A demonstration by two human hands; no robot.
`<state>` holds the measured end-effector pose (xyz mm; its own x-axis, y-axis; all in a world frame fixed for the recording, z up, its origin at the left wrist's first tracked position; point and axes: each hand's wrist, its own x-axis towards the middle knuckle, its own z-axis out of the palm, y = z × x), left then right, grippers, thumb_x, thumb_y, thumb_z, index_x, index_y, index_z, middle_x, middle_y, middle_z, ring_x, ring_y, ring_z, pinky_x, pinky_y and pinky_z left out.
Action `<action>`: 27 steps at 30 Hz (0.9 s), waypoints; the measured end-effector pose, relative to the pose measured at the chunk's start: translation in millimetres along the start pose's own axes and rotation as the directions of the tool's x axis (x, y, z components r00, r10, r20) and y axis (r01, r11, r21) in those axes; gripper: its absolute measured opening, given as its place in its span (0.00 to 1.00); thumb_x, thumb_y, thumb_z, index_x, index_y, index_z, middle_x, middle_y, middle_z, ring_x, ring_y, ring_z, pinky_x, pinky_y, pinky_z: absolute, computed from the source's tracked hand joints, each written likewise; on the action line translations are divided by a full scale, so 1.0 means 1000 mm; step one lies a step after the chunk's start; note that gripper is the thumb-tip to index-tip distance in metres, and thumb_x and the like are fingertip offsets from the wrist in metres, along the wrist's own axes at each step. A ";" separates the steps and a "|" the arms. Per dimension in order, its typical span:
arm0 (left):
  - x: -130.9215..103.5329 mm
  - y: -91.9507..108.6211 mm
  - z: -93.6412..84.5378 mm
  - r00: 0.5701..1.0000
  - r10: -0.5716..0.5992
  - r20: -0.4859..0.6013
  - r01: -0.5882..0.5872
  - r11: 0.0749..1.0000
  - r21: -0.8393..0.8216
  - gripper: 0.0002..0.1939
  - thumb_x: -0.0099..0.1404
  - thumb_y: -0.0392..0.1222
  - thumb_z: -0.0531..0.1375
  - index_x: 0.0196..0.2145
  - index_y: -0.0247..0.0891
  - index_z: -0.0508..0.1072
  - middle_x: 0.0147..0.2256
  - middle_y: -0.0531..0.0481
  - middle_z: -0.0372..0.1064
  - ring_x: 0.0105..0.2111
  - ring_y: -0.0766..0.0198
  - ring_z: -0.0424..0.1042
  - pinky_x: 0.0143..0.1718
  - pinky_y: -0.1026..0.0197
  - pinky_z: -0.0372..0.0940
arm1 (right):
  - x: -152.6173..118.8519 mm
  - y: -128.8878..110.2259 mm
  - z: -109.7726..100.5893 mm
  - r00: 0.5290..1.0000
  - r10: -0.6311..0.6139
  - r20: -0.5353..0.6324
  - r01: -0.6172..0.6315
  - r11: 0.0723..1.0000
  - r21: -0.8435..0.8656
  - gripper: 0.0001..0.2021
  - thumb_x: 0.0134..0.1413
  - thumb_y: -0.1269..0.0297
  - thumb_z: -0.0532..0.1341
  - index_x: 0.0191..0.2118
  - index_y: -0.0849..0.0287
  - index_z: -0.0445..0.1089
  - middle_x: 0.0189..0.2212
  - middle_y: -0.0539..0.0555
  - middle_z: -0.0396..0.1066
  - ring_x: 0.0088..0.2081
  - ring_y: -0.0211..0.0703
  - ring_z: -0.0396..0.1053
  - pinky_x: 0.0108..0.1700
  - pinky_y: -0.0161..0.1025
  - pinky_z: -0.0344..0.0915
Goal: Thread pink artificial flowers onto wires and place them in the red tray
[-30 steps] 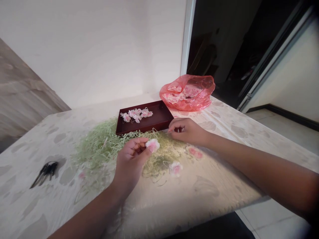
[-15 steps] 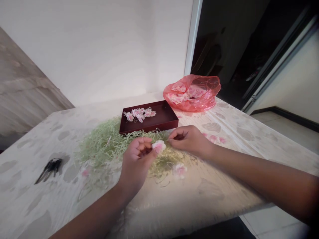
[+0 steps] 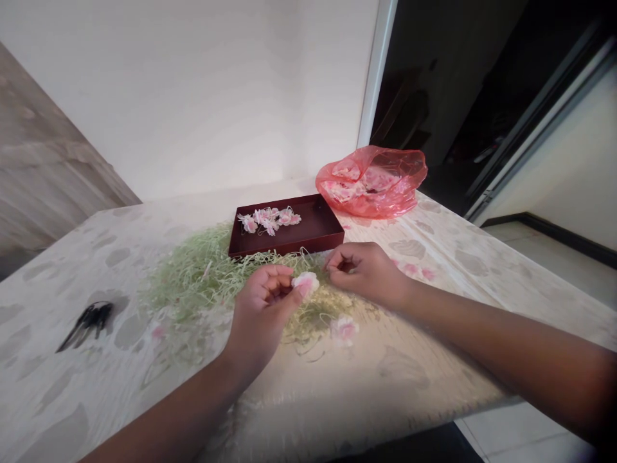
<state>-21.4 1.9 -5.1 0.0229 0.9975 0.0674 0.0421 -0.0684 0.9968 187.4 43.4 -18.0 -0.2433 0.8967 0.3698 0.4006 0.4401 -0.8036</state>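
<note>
One pink-and-white flower (image 3: 305, 283) is in your left hand (image 3: 258, 315), pinched between thumb and fingers above the green shreds (image 3: 187, 276), with its petals turned up toward you. That grip is closed on the flower. Your right hand (image 3: 369, 270) is held just beside it, thumb and forefinger brought together and the other fingers curled; you may have something thin between the tips, but I cannot tell.

You seem to be in the middle of handling this single flower with both hands. The next move probably calls for a steady left pinch, light enough to spare the petals, while your right fingertips do the fine work.

Just beyond your hands stands the shallow dark red box (image 3: 311, 225), open at the top, with a small cluster of flowers (image 3: 270, 220) toward its left side. Behind its right corner, the red plastic bag (image 3: 376, 208) lies with more pink-and-white flowers showing through its film. Nearer you, a loose flower (image 3: 344, 329) rests on the tablecloth (image 3: 409, 399), and keys (image 3: 91, 321) lie well off to the left.
</note>
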 end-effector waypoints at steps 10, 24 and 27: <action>0.000 0.005 0.000 0.999 -0.004 -0.031 0.004 1.000 -0.003 0.17 0.56 0.42 0.72 0.40 0.39 0.72 0.29 0.54 0.74 0.28 0.68 0.70 0.30 0.67 0.63 | 0.000 -0.014 0.002 0.993 0.109 0.033 -0.112 0.867 0.486 0.06 0.53 0.62 0.68 0.32 0.58 0.76 0.40 0.54 0.77 0.38 0.41 0.72 0.38 0.36 0.68; -0.005 0.008 0.004 0.990 -0.143 0.021 0.144 0.985 -0.097 0.23 0.51 0.41 0.74 0.43 0.39 0.74 0.28 0.53 0.77 0.27 0.65 0.74 0.27 0.67 0.64 | -0.021 -0.021 0.020 0.993 0.079 0.082 -0.108 0.882 0.459 0.06 0.55 0.63 0.67 0.31 0.58 0.73 0.33 0.54 0.76 0.33 0.41 0.71 0.34 0.38 0.68; -0.005 0.009 0.004 0.985 -0.169 0.039 0.173 0.976 -0.129 0.23 0.50 0.41 0.75 0.43 0.39 0.74 0.28 0.52 0.78 0.27 0.65 0.75 0.29 0.66 0.65 | -0.022 -0.023 0.018 0.998 -0.030 0.046 0.009 0.922 0.388 0.04 0.56 0.65 0.67 0.31 0.57 0.72 0.35 0.55 0.76 0.37 0.43 0.74 0.39 0.40 0.70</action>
<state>-17.0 -4.1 3.2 0.0545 0.9931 -0.1038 -0.0842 0.1082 0.9906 167.7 12.7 -16.3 -0.2956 0.8801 0.3715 0.0239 0.3956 -0.9181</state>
